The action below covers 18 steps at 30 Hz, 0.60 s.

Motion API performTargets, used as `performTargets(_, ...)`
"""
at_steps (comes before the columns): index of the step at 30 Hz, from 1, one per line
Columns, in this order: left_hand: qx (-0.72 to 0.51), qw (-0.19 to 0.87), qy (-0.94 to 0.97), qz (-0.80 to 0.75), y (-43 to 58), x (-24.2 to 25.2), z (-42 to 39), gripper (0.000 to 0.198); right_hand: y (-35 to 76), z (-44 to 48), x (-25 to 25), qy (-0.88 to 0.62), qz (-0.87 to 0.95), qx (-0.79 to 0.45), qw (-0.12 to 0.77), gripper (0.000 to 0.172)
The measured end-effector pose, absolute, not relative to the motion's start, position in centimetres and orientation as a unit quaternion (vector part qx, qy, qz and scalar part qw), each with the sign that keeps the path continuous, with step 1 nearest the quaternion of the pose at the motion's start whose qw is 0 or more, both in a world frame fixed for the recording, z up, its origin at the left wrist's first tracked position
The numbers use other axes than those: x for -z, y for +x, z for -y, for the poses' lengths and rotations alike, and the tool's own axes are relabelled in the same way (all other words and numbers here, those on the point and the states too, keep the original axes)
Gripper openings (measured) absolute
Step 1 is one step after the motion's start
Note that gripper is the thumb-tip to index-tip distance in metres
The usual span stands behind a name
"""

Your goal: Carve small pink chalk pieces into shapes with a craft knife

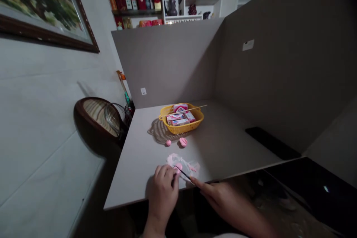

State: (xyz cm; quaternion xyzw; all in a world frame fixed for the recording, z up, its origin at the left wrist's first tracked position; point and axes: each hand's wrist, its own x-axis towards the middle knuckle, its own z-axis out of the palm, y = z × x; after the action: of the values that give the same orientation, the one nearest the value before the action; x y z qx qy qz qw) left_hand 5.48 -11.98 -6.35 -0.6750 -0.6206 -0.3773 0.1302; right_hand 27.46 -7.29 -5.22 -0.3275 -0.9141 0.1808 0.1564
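Near the table's front edge, my left hand (pixel 164 184) is closed around the side of a pink lump (pixel 179 167), which looks like soap or clay. My right hand (pixel 208 189) grips a thin dark knife (pixel 184 173), its forefinger stretched along the back. The blade lies across the pink lump, its tip close to my left fingers. Beneath the lump a thin whitish sheet (pixel 196 167) carries pink scraps. Farther back on the table sit a small pink ball (pixel 168 143) and a larger pink piece (pixel 183 142) with grooves in its top.
A yellow plastic basket (pixel 181 129) holds several small printed boxes, with a thin stick (pixel 199 106) laid across its rim. Grey panels (pixel 173 63) wall the table at the back and right. A dark flat object (pixel 267 143) lies at the right. Left stands a brown-rimmed round object (pixel 97 119).
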Motion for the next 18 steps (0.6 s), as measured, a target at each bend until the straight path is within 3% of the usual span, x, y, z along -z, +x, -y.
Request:
performTargets(11, 0.393, 0.111, -0.660, 0.630, 6.2, 5.8, 12.0, 0.007, 28.4, 7.4, 5.7, -0.311, 0.921, -0.190, 0.134, 0.057)
performTargets(18, 0.390, 0.030, -0.665, 0.636, 5.4, 5.1, 12.3, 0.005, 27.1, 7.2, 6.4, -0.283, 0.933, -0.169, 0.142, 0.068)
